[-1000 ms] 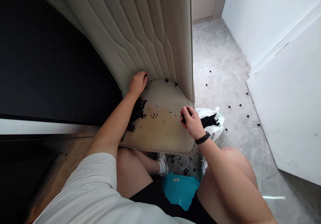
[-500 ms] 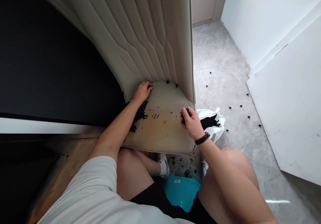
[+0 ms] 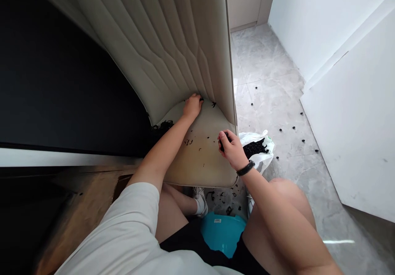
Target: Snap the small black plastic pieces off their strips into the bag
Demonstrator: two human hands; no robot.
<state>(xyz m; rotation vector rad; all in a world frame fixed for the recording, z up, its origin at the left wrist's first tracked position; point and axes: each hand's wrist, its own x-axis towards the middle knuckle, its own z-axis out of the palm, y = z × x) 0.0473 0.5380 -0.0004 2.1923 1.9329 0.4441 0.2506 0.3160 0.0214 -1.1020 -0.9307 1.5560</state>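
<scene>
My left hand (image 3: pixel 193 105) reaches to the back of the beige chair seat (image 3: pixel 216 164), where the padded backrest meets it. Its fingers are closed around a small black round piece (image 3: pixel 201 99); part of the grip is hidden. Just right of it on the seat lies a black branched scrap (image 3: pixel 214 104). Above the seat's right edge, my right hand (image 3: pixel 233 149) is closed on several small black pieces (image 3: pixel 226 138). Beside that hand, a white plastic bag (image 3: pixel 268 156) on the floor holds many small black round pieces (image 3: pixel 254 148).
Black scraps (image 3: pixel 189 142) dot the seat, with a darker heap (image 3: pixel 166 124) at its left side. More scraps (image 3: pixel 222 197) litter the floor between my shoes. A blue plastic container (image 3: pixel 224 234) is between my thighs. Loose black pieces (image 3: pixel 293 127) lie near the white panel (image 3: pixel 354 143).
My left hand has moved right along the back of the seat to the round black piece. The right hand stays closed in nearly the same place. The view has shifted slightly.
</scene>
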